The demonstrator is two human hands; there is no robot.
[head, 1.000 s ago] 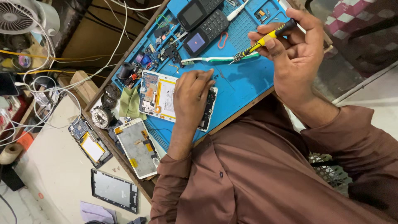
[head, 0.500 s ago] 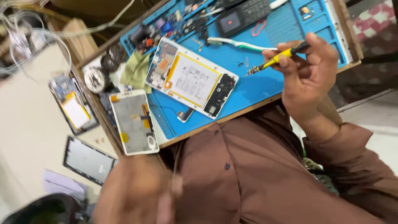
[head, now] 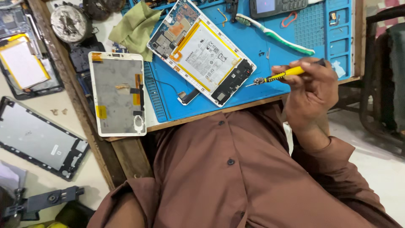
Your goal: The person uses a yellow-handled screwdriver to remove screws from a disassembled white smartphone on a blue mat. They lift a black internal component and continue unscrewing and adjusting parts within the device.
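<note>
The right hand is curled tight around a small yellow screwdriver. The fingers wrap over the handle and the thumb presses under it. The metal tip sticks out to the side of the hand and points at the open tablet. The tip is just beside the tablet's dark bottom corner, but I cannot tell if it touches.

The tablet lies flat on the blue mat, tilted, with its back off. You can see its big white battery and green parts inside.

The left hand is not in sight. Only the brown sleeve shows low down near the shirt, so I cannot tell what that hand does.

Just above the right hand lies a green and white toothbrush on the mat. Past that, farther from the hand, is a dark phone with keys.

On the far side of the tablet from the hand lies a white screen frame, face down, hanging a bit over the mat's edge. A green cloth sits above the frame. A dark flat panel lies well apart on the pale table.
</note>
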